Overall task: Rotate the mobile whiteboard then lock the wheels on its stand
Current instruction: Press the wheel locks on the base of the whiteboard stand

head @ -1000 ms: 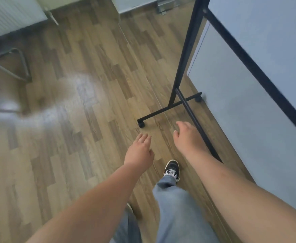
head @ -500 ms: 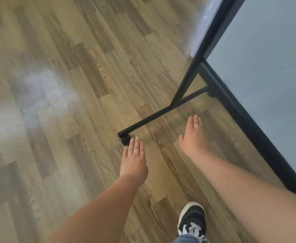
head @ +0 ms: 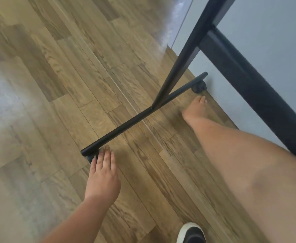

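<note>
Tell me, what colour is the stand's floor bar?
Black, matte. The floor bar shows clearly in the head view, over the brown wood-pattern floor.

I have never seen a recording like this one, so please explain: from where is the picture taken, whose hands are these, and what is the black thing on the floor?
The camera sits on a person's head and looks down at their two bare hands. The black metal base bar of the whiteboard stand lies low over the brown wooden plank floor, with a small black wheel at each end. The left hand reaches the near wheel, fingertips at it; contact is unclear. The right hand stretches toward the far wheel, not touching. Both hands are open and hold nothing. The grey whiteboard panel is at right.
</note>
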